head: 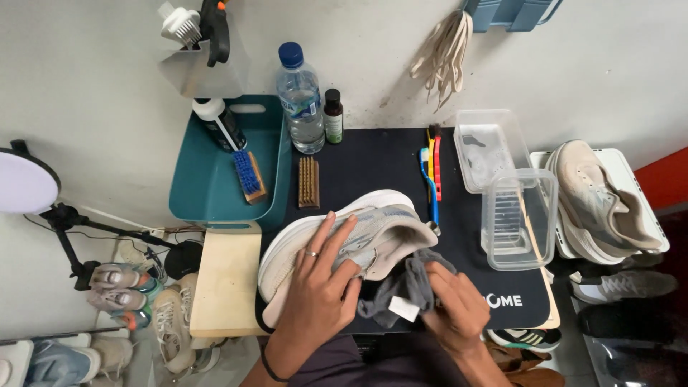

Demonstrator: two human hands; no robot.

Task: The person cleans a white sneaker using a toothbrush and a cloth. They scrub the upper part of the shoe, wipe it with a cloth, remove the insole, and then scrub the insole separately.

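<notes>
So the left hand [319, 276] is laid flat and spread wide over the side of a pale grey sneaker [344, 240], fingers splayed toward the far side, a ring on one finger and a dark band round the wrist, pressing the shoe down rather than gripping it. The right hand [451, 304] is curled closed around a dark grey cloth [408, 287], which bunches up just at the shoe's heel opening and has a small white tag hanging off it. The sneaker lies on its side with its white sole facing the far edge, sitting on a black mat [380, 161] near the front of the counter, right in between both hands. Left of the mat there's a light wooden board [226, 279], and beyond that a teal tray [208, 179] holding a blue-bristled brush [249, 175] and a dark bottle with a white cap [218, 122]. A brown brush [308, 181] lies on the mat's far left corner, with a clear water bottle [299, 100] and a little dark bottle [332, 115] standing just behind it. A couple of thin brushes, blue and red [433, 172], lie to the right of that, then two clear plastic tubs [505, 190]. Further right a beige sneaker [602, 201] rests on a white tray. Laces [444, 54] hang on the pale wall, and more shoes [136, 287] sit on the floor at the left under a ring light [25, 183].
</notes>
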